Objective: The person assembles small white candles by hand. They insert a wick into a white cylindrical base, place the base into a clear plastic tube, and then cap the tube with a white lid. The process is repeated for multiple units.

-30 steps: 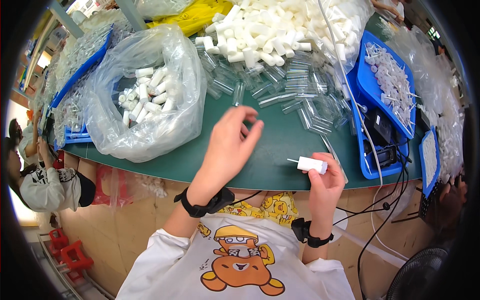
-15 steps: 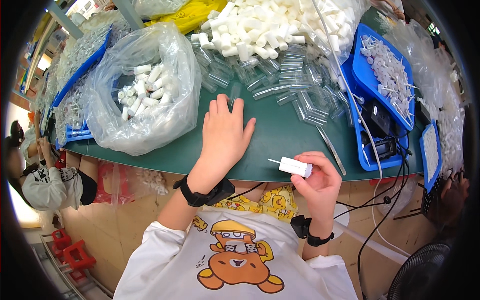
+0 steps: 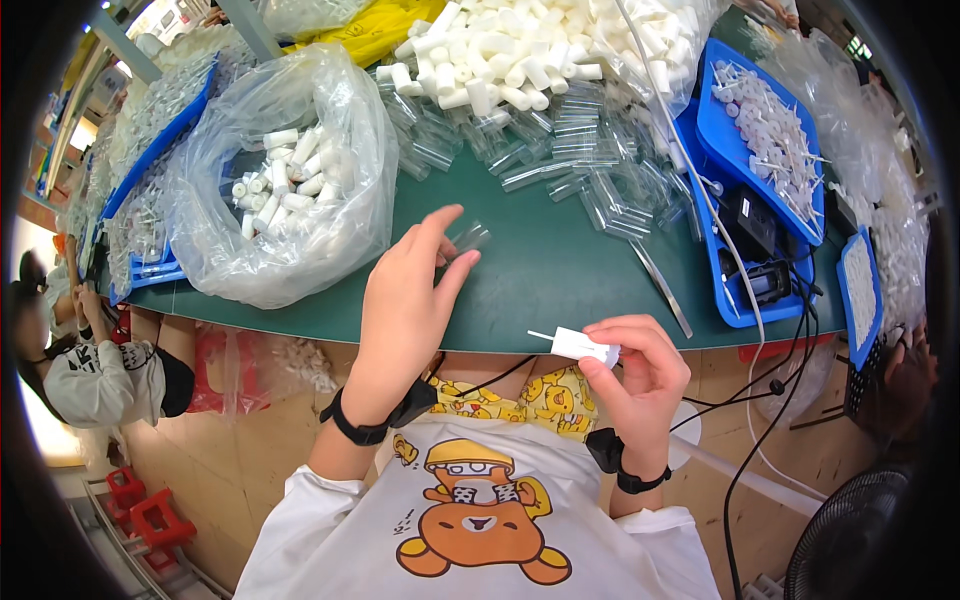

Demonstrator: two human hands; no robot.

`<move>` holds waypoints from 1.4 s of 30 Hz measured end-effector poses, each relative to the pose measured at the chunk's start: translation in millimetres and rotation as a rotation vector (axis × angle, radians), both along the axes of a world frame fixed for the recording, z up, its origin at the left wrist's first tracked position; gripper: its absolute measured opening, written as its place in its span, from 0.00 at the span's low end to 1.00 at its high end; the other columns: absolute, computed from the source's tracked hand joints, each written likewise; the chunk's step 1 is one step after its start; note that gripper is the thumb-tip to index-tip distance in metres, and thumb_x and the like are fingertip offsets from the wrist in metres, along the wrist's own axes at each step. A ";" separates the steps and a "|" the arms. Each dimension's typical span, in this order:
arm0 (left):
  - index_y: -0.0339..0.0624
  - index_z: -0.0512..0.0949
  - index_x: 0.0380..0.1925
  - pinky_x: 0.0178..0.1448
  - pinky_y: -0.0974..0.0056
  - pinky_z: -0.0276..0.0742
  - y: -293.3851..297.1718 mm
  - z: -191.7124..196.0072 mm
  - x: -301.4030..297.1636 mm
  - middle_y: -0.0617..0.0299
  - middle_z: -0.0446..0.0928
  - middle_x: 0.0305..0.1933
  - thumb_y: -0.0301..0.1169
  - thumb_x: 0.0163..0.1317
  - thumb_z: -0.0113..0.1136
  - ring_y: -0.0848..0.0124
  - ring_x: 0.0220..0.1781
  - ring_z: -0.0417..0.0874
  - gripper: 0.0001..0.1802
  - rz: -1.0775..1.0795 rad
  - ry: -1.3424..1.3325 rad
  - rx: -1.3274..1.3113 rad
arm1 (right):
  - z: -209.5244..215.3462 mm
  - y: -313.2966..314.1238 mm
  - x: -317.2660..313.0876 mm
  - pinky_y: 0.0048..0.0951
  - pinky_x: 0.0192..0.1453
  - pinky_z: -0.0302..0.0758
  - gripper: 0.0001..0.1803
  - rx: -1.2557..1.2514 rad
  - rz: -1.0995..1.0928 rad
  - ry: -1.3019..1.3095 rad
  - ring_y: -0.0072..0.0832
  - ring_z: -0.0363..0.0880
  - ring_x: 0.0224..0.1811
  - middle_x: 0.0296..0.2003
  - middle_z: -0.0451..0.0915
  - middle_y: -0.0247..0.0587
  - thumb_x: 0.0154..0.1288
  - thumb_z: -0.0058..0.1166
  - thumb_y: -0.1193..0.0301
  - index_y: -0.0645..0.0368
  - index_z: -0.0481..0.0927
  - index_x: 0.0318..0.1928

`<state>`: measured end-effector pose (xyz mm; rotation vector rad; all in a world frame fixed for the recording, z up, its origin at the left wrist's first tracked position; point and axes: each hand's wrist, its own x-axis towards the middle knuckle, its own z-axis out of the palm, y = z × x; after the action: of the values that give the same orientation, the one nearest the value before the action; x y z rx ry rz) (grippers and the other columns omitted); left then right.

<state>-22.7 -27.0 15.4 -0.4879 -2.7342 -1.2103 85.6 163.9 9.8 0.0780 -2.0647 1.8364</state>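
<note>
Head view: since the earlier frame, left hand (image 3: 405, 300) has drawn back from the heap toward the centre of the picture and now pinches a clear plastic tube (image 3: 466, 239) between thumb and fingertips, just above the green counter (image 3: 560, 280). Right hand (image 3: 640, 375) has stayed low at centre right, at the counter's near edge, fingers closed on a small white cap with a thin stem (image 3: 578, 345), the stem pointing to the left of the frame. Hands are apart, and tube and cap do not touch.

Supplies: a loose pile of clear tubes (image 3: 590, 170) lies at upper centre, white cylinders (image 3: 500, 50) heaped behind it. A clear bag of white pieces (image 3: 290, 180) sits at upper left. A blue tray of stemmed caps (image 3: 765, 130) occupies the upper right.

Judgement: the step in hand appears to be pairing, one tube collected and one cap ready. The next move calls for bringing the tube's open end in line with the stem, which is thin and needs close aim.
</note>
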 end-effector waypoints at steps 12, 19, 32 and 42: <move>0.38 0.78 0.42 0.44 0.65 0.74 -13.3 16.2 22.1 0.56 0.79 0.42 0.23 0.51 0.63 0.62 0.42 0.79 0.16 -0.313 0.108 0.106 | 11.5 -3.8 1.2 0.22 0.36 0.74 0.11 0.146 -0.072 0.104 0.29 0.79 0.37 0.35 0.80 0.46 0.47 0.62 0.85 0.65 0.80 0.34; 0.38 0.78 0.42 0.44 0.63 0.76 -12.6 15.2 27.5 0.56 0.80 0.42 0.22 0.49 0.64 0.61 0.42 0.80 0.17 -0.461 0.067 0.172 | 14.3 -2.8 -4.2 0.23 0.37 0.74 0.12 0.047 -0.002 0.130 0.30 0.79 0.38 0.36 0.79 0.46 0.48 0.61 0.86 0.66 0.79 0.35; 0.35 0.76 0.44 0.42 0.65 0.75 -11.1 17.5 32.8 0.56 0.76 0.40 0.22 0.52 0.62 0.63 0.37 0.78 0.17 -0.521 -0.126 0.234 | 10.9 -0.3 -11.9 0.26 0.37 0.76 0.13 0.331 0.055 0.167 0.32 0.80 0.37 0.37 0.79 0.44 0.48 0.62 0.83 0.63 0.79 0.38; 0.41 0.75 0.45 0.35 0.62 0.69 0.8 7.7 29.6 0.59 0.68 0.32 0.30 0.52 0.64 0.64 0.33 0.72 0.19 -0.538 -0.022 0.068 | 16.2 -8.5 -18.1 0.25 0.34 0.77 0.11 0.437 0.096 0.127 0.31 0.80 0.35 0.38 0.79 0.43 0.52 0.60 0.82 0.63 0.79 0.38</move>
<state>6.9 -26.2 23.2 -1.2648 -2.6490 -1.4051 67.5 155.4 26.0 0.4034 -2.3648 1.3569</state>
